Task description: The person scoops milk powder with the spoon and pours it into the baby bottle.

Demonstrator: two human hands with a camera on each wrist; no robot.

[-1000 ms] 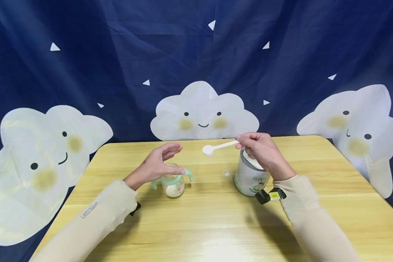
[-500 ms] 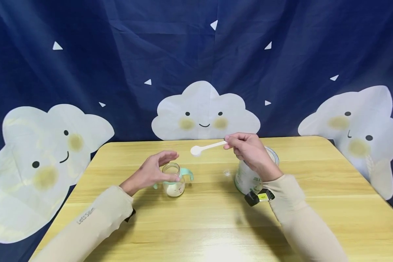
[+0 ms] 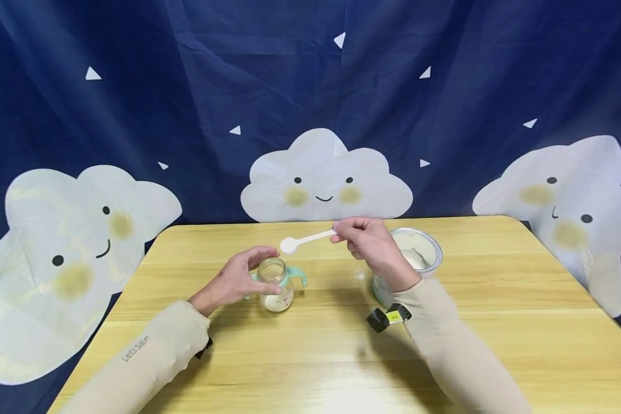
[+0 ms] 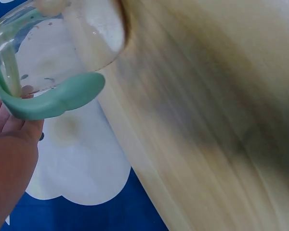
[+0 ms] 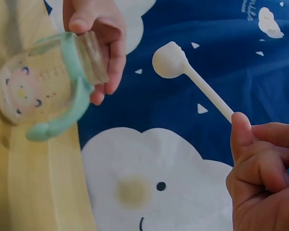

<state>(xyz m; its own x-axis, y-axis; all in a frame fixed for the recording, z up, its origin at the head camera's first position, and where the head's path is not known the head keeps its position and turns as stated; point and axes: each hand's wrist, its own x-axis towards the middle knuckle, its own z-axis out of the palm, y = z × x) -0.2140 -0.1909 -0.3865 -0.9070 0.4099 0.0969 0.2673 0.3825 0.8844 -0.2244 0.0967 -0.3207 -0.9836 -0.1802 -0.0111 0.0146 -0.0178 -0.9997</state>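
In the head view a clear baby bottle point(image 3: 278, 300) with a mint-green handle ring point(image 3: 296, 275) stands uncapped on the table. My left hand point(image 3: 233, 280) curves round it at the neck, thumb in front and fingers behind. My right hand point(image 3: 370, 241) pinches the end of a white measuring scoop point(image 3: 310, 237), whose bowl hangs just right of and above the bottle mouth. Heaped white powder point(image 5: 171, 50) shows in the scoop in the right wrist view. Behind the right wrist is an open can point(image 3: 434, 265) holding pale powder, its front partly hidden.
The wooden table point(image 3: 310, 345) ends at a dark blue curtain point(image 3: 310, 69) printed with white clouds. A small clear object point(image 3: 360, 275) lies on the table left of the can.
My right hand has carried the scoop left from above the can toward the bottle, uncovering the can's opening. My left hand has lowered slightly and come closer round the bottle neck.
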